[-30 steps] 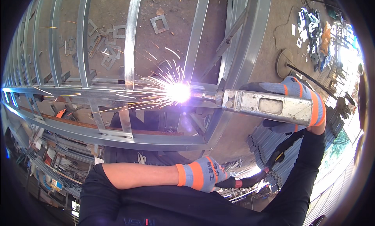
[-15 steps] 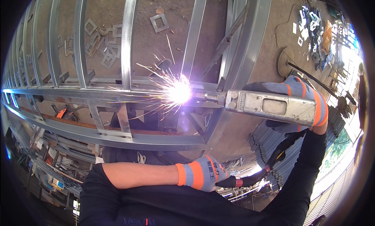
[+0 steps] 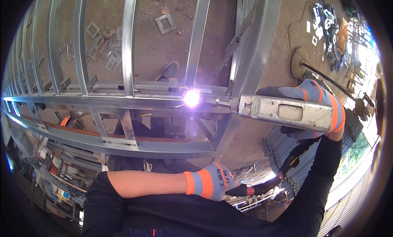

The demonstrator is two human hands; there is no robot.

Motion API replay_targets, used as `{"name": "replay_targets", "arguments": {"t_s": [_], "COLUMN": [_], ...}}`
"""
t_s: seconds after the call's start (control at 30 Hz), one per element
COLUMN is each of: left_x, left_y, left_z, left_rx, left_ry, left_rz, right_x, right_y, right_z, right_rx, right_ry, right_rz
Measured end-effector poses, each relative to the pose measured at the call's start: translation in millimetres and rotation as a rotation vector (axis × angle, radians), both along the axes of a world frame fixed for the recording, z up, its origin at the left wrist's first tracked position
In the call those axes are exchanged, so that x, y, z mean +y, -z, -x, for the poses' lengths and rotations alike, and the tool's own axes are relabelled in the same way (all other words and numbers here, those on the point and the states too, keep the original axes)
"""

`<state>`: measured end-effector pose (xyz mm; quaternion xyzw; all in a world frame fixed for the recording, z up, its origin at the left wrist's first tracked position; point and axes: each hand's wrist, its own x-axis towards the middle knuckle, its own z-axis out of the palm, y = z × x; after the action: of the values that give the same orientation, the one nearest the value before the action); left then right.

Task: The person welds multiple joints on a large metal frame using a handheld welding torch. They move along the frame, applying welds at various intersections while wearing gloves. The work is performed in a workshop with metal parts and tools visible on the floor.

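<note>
My right hand, in a grey and orange glove, is closed around a silver handheld welding gun. The gun's nozzle points left along a horizontal rail of a steel frame. Just past it, a white-violet weld glow burns where an upright square tube meets that rail. Low in the middle, my left hand, gloved alike, is closed around a thick black cable. The cable runs up to the right toward the gun; the left fingers are partly hidden.
Flat square metal plates lie scattered on the floor beyond the frame. A thick corner post stands near the nozzle. A round-based stand is at the right, near stacked grey profiles. A shoe shows behind the rail.
The wide spray of sparks has shrunk to a small bright glow. The gun and right hand have shifted very slightly right relative to the view. My left hand stays on the cable.
</note>
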<state>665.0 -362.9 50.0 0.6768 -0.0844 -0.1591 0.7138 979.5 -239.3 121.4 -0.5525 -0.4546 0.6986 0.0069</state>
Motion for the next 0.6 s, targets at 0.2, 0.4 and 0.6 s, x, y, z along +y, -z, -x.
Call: {"name": "replay_targets", "arguments": {"t_s": [0.2,0.4,0.6], "left_x": [-4.3,19.5,49.7], "left_y": [6.6,42.5,65.3], "left_z": [23.2,109.1,186.2], "left_rx": [-0.021,0.052,-0.064], "left_ry": [0.202,0.367,0.504], "left_rz": [-0.053,-0.157,-0.316], "right_x": [-29.6,-106.0,-171.7], "right_y": [-12.1,-58.5,-60.7], "right_z": [-16.9,75.9,193.1], "right_rx": [0.117,-0.493,-0.602], "right_ry": [-0.031,0.255,0.612], "right_rz": [-0.346,-0.335,-0.463]}}
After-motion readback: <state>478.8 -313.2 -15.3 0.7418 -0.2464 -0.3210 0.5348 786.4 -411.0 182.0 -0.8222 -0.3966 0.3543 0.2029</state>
